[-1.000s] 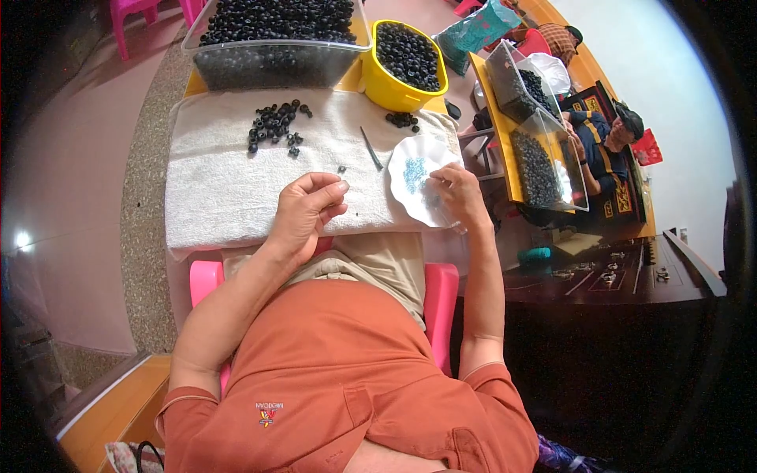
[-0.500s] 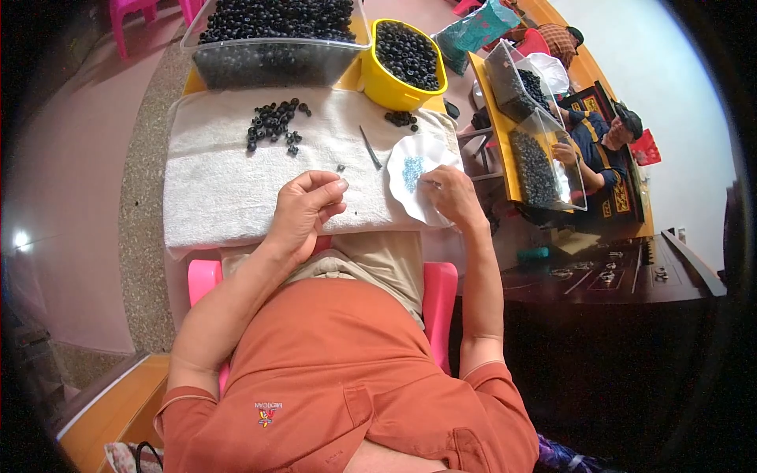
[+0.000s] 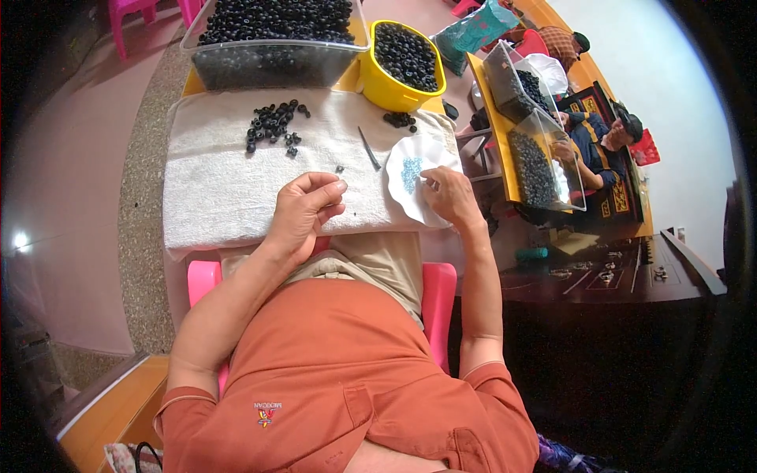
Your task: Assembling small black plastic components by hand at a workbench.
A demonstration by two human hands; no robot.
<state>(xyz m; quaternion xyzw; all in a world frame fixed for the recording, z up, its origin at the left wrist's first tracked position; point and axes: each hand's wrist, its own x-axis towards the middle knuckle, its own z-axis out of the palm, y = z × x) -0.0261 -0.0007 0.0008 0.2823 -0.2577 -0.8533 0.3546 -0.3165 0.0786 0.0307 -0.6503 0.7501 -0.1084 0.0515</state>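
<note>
My left hand [image 3: 306, 206] is closed in a pinch, thumb against the curled forefinger, above the near part of the white towel [image 3: 213, 193]. What it holds, if anything, is too small to make out; a tiny dark piece [image 3: 340, 169] shows just beyond its fingertips. Over the right side of a white scalloped dish [image 3: 423, 150] is my right hand [image 3: 449, 195], fingers bent together near a patch of small light-blue beads [image 3: 410, 172]. I cannot see anything between those fingers. Dark tweezers [image 3: 368, 147] lie on the towel between the two hands, left of the dish.
Loose black beads [image 3: 272, 124] lie in a pile on the towel, with a smaller cluster [image 3: 400, 120] farther right. At the back stand a clear bin [image 3: 272, 67] and a yellow tub [image 3: 394, 96], both full of black beads. A co-worker [image 3: 593, 142] sits at the right beside clear bins [image 3: 544, 162].
My right hand has shifted slightly up and left over the dish, its fingertips nearer the blue beads. My left hand keeps its pinch in almost the same place.
</note>
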